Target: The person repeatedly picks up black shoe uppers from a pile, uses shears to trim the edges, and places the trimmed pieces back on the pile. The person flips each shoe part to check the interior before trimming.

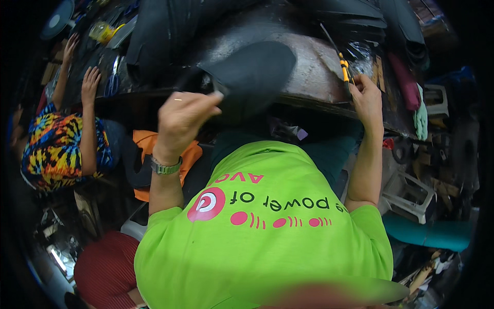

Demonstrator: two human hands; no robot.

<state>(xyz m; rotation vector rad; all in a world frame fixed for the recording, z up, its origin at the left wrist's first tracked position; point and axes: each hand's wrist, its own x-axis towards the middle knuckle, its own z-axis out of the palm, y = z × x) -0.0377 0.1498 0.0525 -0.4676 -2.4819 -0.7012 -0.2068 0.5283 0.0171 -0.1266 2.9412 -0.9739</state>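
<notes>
My left hand, blurred a little by motion, pinches the near left edge of a curved black sheet piece. The piece has a rounded far end and is tilted up above the near edge of the worktable. Whether it is leather or foam I cannot tell. At the right side of the table my right hand closes its fingertips round the near end of a slim orange-and-black cutter knife. The knife's long thin end points away and to the left.
Black sheets lie along the table's far side. Blue-handled scissors and a yellow bottle are at left, near another person's hands. A maroon roll and pale green cloth hang at right, above a stool.
</notes>
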